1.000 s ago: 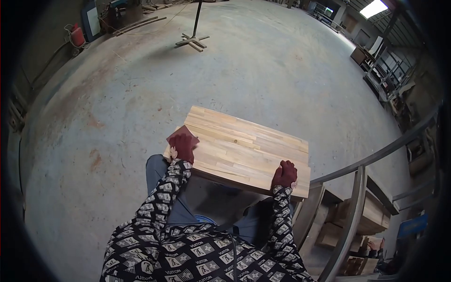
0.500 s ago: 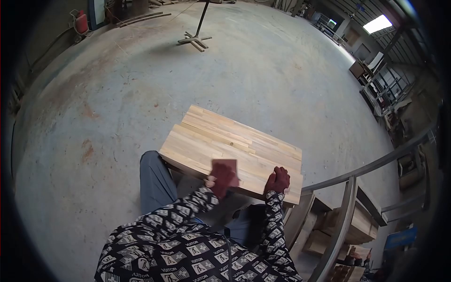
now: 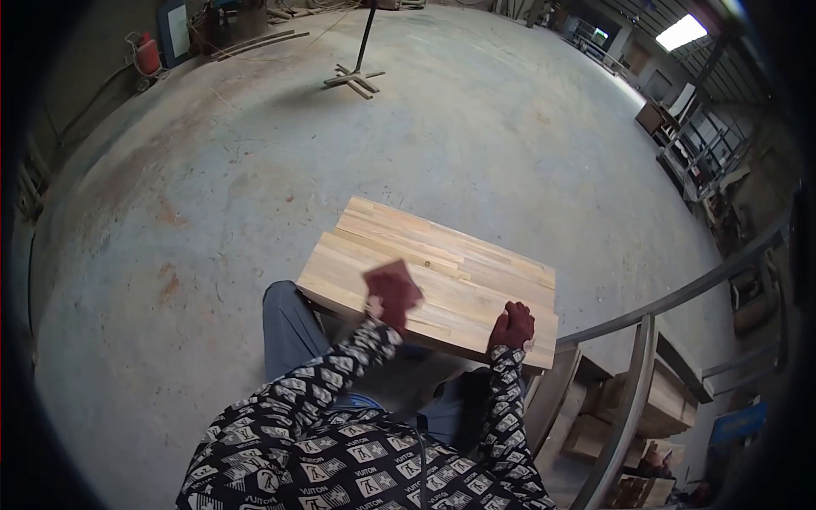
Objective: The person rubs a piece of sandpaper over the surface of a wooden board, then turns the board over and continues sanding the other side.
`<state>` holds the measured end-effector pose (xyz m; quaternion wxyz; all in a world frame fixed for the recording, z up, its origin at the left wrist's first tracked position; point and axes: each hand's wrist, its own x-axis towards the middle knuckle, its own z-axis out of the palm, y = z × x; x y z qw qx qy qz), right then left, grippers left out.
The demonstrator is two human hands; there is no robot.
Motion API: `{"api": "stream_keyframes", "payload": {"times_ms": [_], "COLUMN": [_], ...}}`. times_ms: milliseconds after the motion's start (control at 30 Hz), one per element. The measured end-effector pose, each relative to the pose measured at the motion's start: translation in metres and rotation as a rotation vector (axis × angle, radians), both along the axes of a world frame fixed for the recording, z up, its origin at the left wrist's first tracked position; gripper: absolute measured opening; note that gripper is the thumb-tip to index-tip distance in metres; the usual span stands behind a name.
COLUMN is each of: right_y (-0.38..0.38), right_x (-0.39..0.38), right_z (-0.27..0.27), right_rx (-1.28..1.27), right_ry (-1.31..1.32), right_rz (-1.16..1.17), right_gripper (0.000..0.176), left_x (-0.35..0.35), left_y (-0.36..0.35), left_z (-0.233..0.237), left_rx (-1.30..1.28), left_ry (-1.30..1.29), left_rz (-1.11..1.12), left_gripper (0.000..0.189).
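Note:
In the head view, my left hand, in a dark red glove with bare skin showing at its side, presses a square reddish-brown sheet of sandpaper onto a wooden board. Motion slightly blurs this hand. My right hand, gloved in the same colour, lies on the board's right end close to the front edge, fingers pointing away from me. The board is pale, made of joined strips, with a dark knot near its middle. A lengthwise step divides its far part from its near part. It lies tilted across my view, in front of my knees.
Close on the right stands a metal frame with wooden pieces inside it. A post on a cross-shaped base stands on the concrete floor ahead. At the far left is a red cylinder on a cart.
My left hand has moved left and away from me over the board, turning the sandpaper. My right hand stays at the board's right end. The view has shifted slightly.

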<state>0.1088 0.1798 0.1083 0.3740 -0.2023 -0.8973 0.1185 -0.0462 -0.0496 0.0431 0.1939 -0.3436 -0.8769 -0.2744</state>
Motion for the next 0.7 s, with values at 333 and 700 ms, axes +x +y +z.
{"api": "stream_keyframes", "payload": {"times_ms": [333, 700], "right_y": [-0.001, 0.002], "right_x": [0.004, 0.004], "right_z": [0.002, -0.003], "right_rx": [-0.098, -0.075], "right_ry": [-0.115, -0.065], "right_rz": [-0.038, -0.037], "right_gripper": [0.025, 0.024], "left_x": [-0.023, -0.065], "left_y": [-0.004, -0.008], "left_z": [-0.027, -0.024], "left_rx": [-0.547, -0.188], "left_ry": [-0.182, -0.024], "left_rz": [0.005, 0.219], "left_gripper": [0.025, 0.030]}}
